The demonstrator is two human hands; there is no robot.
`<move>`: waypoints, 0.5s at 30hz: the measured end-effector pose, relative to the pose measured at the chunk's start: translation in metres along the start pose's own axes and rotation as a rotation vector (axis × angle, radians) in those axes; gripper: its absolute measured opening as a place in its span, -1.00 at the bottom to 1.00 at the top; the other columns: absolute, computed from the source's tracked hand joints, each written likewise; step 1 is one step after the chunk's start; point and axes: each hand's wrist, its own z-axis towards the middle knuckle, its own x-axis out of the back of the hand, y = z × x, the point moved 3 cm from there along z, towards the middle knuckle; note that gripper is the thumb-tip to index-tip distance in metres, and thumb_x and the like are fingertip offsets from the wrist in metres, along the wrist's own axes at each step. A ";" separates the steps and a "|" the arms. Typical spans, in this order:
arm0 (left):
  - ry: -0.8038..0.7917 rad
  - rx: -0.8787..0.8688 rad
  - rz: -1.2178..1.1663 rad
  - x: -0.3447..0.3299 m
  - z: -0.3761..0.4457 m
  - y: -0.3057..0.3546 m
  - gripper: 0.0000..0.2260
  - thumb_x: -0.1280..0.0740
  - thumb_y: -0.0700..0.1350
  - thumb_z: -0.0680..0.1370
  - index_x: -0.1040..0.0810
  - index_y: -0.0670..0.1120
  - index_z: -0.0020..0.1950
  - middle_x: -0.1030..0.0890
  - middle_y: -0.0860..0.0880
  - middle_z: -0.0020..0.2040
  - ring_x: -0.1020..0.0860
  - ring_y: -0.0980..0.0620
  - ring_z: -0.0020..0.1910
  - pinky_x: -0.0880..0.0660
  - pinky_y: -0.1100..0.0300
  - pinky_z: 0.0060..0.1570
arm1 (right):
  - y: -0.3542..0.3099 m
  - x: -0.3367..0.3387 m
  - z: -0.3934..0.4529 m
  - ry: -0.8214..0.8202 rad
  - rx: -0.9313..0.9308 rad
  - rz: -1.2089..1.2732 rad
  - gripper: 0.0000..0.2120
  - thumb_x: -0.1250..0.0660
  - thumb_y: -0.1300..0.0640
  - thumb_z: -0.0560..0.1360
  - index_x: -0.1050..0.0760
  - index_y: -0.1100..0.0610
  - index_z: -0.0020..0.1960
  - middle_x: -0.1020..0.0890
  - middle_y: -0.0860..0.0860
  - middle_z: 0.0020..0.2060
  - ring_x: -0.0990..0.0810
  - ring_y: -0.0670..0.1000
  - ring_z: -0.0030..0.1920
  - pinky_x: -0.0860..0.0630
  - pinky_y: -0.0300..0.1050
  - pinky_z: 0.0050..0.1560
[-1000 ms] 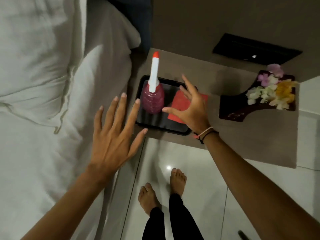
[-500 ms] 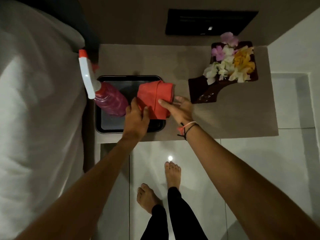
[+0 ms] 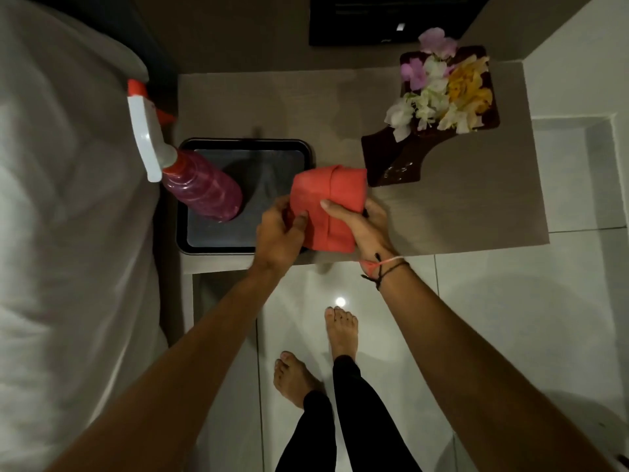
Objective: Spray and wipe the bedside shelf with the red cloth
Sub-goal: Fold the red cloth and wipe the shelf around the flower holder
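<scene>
The folded red cloth [image 3: 328,202] is held up over the front edge of the beige bedside shelf [image 3: 442,216]. My left hand [image 3: 279,235] grips its left edge with thumb and fingers. My right hand [image 3: 362,226] holds its right side, thumb across the top of the cloth. A spray bottle [image 3: 194,185] with pink liquid and a white and red trigger head stands on the black tray [image 3: 245,149] at the shelf's left end, apart from both hands.
A dark wooden dish of flowers [image 3: 439,107] sits at the shelf's back right. A white bed [image 3: 68,233] runs along the left. A black wall panel [image 3: 384,18] is behind the shelf. My bare feet [image 3: 320,352] stand on glossy white floor tiles.
Both hands went from open above the tray to gripping the red cloth, which has been lifted off the tray and now hangs slightly right of it.
</scene>
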 end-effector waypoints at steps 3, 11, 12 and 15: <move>-0.132 -0.132 0.083 -0.014 -0.022 0.011 -0.63 -0.26 -0.12 0.68 -0.43 -0.15 0.48 -0.60 -0.01 0.18 -0.61 0.17 0.06 -0.61 0.43 0.00 | 0.007 0.022 -0.021 0.018 -0.036 0.162 -0.45 -0.63 0.14 0.33 -0.59 0.03 0.28 -0.74 0.06 0.11 -0.73 0.13 0.11 -0.67 0.21 0.13; 0.329 -0.737 0.841 -0.038 -0.071 0.117 -0.43 -0.10 0.22 0.66 -0.24 0.01 0.63 -0.34 -0.20 0.58 -0.41 -0.16 0.48 -0.39 -0.13 0.33 | 0.026 0.090 -0.073 -0.073 -0.141 0.710 -0.54 -0.36 0.15 0.57 -0.44 0.10 0.46 -0.61 0.18 0.35 -0.64 0.19 0.28 -0.67 0.06 0.06; 0.333 -0.823 0.885 -0.046 -0.068 0.136 -0.42 -0.06 0.25 0.66 -0.22 0.02 0.64 -0.28 -0.20 0.61 -0.36 -0.17 0.53 -0.36 -0.14 0.39 | 0.026 0.098 -0.076 -0.047 -0.135 0.739 -0.54 -0.34 0.12 0.58 -0.43 0.10 0.47 -0.60 0.18 0.36 -0.64 0.18 0.28 -0.66 0.06 0.08; 0.260 -0.976 1.018 -0.074 -0.048 0.180 -0.40 0.04 0.28 0.67 -0.15 0.04 0.66 -0.15 -0.23 0.66 -0.16 -0.18 0.65 -0.19 -0.22 0.56 | 0.028 0.117 -0.081 0.012 -0.093 0.816 -0.57 -0.29 0.09 0.62 -0.40 0.07 0.48 -0.63 0.13 0.33 -0.65 0.15 0.30 -0.66 0.06 0.12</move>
